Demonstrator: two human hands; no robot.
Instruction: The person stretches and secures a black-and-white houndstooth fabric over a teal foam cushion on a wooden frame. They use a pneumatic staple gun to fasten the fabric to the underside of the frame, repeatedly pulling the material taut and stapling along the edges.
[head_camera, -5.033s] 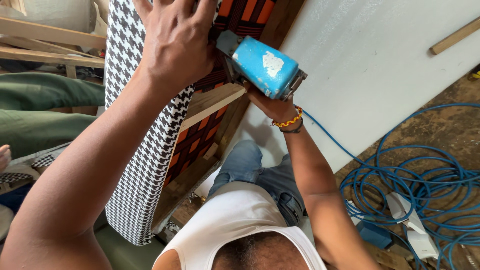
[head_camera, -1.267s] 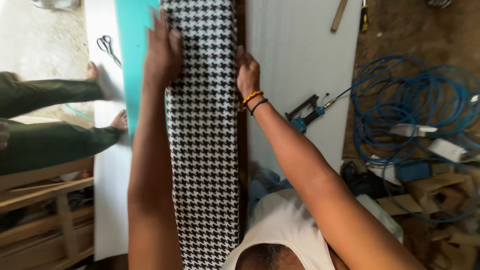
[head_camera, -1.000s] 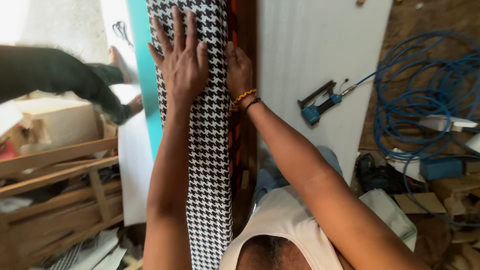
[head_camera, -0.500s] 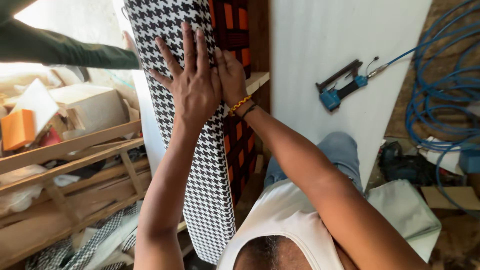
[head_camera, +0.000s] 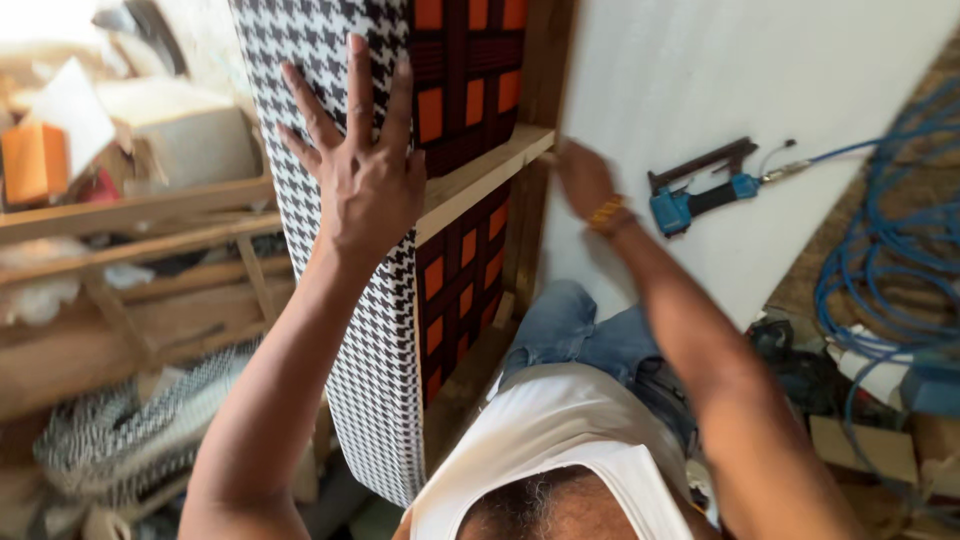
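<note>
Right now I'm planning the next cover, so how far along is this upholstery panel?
Done: houndstooth fabric already lies over the frame's padded edge. In hand: the left hand presses it flat, while the right hand is at the wooden frame, away from the blue staple gun lying on the white sheet. Left: orange webbing remains uncovered.

Houndstooth fabric (head_camera: 375, 360): woven cloth, matt, black-white, under left hand (head_camera: 365, 170). Webbing (head_camera: 465, 90): woven straps, orange and dark red. Frame rail (head_camera: 480, 180): bare wood, unfinished. White sheet (head_camera: 720, 90): smooth, matt. Staple gun (head_camera: 700, 190): blue plastic, dark metal. Hose (head_camera: 880, 260): blue, glossy plastic.
</note>
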